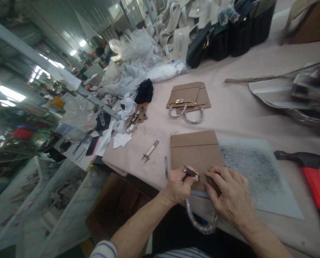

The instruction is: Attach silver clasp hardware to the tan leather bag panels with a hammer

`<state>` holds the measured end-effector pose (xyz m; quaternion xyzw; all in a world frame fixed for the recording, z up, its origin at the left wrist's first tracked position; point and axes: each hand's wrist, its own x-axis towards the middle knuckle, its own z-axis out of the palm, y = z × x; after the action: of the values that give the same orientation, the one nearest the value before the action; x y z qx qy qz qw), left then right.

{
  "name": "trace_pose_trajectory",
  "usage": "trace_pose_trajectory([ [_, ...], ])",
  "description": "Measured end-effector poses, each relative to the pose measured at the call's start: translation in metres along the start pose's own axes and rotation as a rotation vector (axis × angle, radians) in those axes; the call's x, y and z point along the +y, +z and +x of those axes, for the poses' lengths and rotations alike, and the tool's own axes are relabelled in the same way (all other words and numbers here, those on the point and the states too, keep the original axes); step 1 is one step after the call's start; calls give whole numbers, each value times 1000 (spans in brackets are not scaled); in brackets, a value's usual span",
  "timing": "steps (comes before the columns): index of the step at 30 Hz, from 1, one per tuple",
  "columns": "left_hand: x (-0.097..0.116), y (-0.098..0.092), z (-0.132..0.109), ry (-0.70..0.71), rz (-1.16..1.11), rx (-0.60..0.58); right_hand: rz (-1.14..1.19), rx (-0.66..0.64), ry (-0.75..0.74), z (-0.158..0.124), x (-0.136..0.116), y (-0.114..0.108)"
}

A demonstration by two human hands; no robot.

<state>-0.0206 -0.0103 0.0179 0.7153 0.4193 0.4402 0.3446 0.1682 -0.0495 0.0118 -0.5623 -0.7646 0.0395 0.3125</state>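
A flat tan leather handbag (pixel 196 152) lies in front of me on the pinkish table (pixel 237 107), its plastic-wrapped handle (pixel 200 222) hanging over the near edge. My left hand (pixel 179 186) is closed in a pinch around a small dark metal tool (pixel 190 172) held against the bag's near edge. My right hand (pixel 231 195) presses down on the same edge, fingers curled and touching the leather beside the tool.
A grey cutting mat (pixel 259 172) lies under and right of the bag. A red-handled hammer (pixel 313 179) sits at far right. A metal pin (pixel 166 167) and tweezers-like tool (pixel 150 150) lie to the left. Two more tan bags (pixel 189 96) rest further back, dark bags (pixel 229 36) beyond.
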Motion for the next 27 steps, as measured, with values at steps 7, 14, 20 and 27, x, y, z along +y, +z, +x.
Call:
trace_pose_trajectory([
  [7,-2,3,-6,132,113,24,10,-6,18,0,-1,0],
  [14,-1,7,-4,88,119,57,9,-2,19,0,-1,-1],
  [20,1,5,-2,78,75,-11,-10,4,13,-2,1,4],
  [27,-3,4,-1,138,106,-30,98,191,3,-9,24,-19],
])
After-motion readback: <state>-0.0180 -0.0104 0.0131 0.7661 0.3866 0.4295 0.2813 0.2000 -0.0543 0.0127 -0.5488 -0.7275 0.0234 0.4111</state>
